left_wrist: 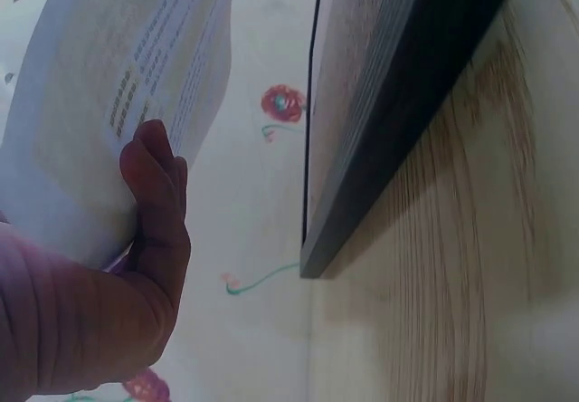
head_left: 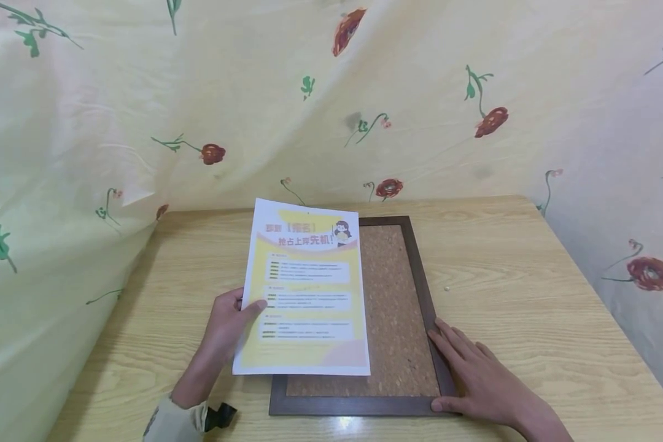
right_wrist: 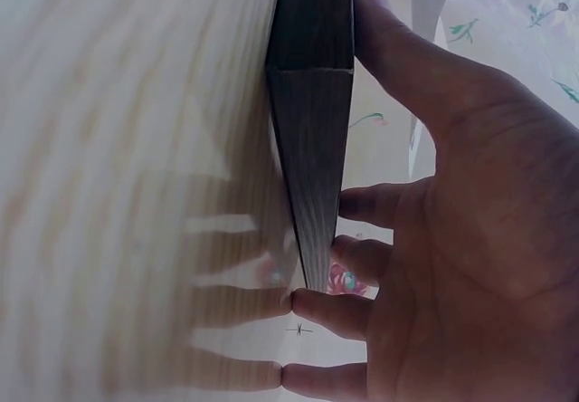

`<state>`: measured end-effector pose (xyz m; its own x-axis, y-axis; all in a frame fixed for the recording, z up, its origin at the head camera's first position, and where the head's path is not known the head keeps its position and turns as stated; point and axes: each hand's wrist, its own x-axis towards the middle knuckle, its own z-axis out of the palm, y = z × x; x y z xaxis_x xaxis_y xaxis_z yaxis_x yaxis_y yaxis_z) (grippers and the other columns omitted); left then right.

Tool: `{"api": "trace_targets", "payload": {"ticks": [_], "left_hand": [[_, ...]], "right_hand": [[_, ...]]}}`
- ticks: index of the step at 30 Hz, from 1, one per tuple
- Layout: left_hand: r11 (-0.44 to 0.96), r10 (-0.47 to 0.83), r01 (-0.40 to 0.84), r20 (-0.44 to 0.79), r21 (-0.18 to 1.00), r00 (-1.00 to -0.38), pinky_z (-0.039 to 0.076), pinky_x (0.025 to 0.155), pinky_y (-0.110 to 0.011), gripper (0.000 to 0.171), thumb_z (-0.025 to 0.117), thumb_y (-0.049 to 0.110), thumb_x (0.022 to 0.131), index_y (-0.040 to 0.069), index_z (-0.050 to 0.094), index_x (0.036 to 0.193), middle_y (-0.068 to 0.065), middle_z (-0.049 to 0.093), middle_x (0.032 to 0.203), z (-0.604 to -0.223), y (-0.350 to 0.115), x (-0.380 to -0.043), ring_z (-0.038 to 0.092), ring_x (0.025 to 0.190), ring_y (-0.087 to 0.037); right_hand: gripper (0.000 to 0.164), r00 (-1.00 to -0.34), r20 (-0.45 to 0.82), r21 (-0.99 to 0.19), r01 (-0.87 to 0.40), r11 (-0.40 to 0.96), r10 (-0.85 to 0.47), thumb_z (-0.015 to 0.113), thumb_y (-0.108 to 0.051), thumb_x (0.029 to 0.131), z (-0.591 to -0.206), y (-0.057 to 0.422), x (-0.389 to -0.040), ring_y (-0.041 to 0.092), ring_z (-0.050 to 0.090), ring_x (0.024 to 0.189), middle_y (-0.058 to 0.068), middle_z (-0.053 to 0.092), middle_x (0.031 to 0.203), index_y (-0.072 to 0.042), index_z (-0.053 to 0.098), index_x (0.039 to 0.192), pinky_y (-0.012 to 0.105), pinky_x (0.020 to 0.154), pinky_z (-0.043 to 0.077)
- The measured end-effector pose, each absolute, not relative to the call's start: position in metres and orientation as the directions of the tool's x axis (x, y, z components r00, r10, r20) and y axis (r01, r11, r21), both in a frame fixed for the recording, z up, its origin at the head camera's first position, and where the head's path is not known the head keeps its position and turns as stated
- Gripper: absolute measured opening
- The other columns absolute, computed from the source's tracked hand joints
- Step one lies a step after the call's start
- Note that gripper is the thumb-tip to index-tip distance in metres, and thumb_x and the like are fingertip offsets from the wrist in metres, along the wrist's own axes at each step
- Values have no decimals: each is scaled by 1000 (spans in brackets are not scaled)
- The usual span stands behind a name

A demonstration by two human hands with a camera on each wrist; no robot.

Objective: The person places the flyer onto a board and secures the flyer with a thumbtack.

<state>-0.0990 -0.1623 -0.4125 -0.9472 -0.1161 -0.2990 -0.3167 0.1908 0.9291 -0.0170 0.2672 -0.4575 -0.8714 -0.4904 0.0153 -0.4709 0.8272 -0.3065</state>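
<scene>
A printed paper flyer (head_left: pixel 309 362) in yellow and pink, with Chinese text and a small cartoon figure near its top, is pinched at its left edge by my left hand (head_left: pixel 229 325), thumb on the printed face. The sheet is raised over the left part of a cork board (head_left: pixel 398 319) with a dark wooden frame, hiding that part in the head view. In the left wrist view the flyer (left_wrist: pixel 81 121) bows slightly. My right hand (head_left: pixel 483 380) rests at the board's near right corner, fingers extended, fingertips on the frame (right_wrist: pixel 317 139) and beside it on the table.
The board lies flat on a light wood-grain table (head_left: pixel 530 294). A cream cloth (head_left: pixel 265 92) printed with red flowers hangs behind the table and along both sides. A small pale speck (head_left: pixel 447 288) lies right of the board. A black strap (head_left: pixel 220 416) sticks out by the left sleeve.
</scene>
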Motion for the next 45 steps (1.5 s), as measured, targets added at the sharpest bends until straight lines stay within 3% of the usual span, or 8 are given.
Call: {"api": "trace_targets", "payload": {"ticks": [27,35,45], "left_hand": [[16,42,-314,-315,949,-948,58,76,-37,41,48,-3,93,-5,54,134,-20,69,112,-423,-117,-102,71,94,-31],[67,88,-327,-332,943,-939,58,79,-35,40,49,1,98,-6,51,137,-20,68,114,-426,-104,-102,70,97,-31],[29,170,-322,-322,946,-932,58,78,-38,38,48,-2,99,-11,49,136,-23,67,114,-434,-96,-104,69,98,-34]], "right_hand": [[110,-883,-27,-333,-434,837,-469,58,-81,74,-457,267,-17,46,34,137,20,25,159,-6,35,151,66,95,38],[112,-892,-69,-348,-398,849,-447,57,-82,73,-452,266,-18,45,32,139,18,23,160,-7,35,152,71,95,35],[112,-893,-66,-349,-396,849,-444,58,-82,72,-451,265,-17,45,32,139,18,24,160,-7,36,152,70,95,36]]}}
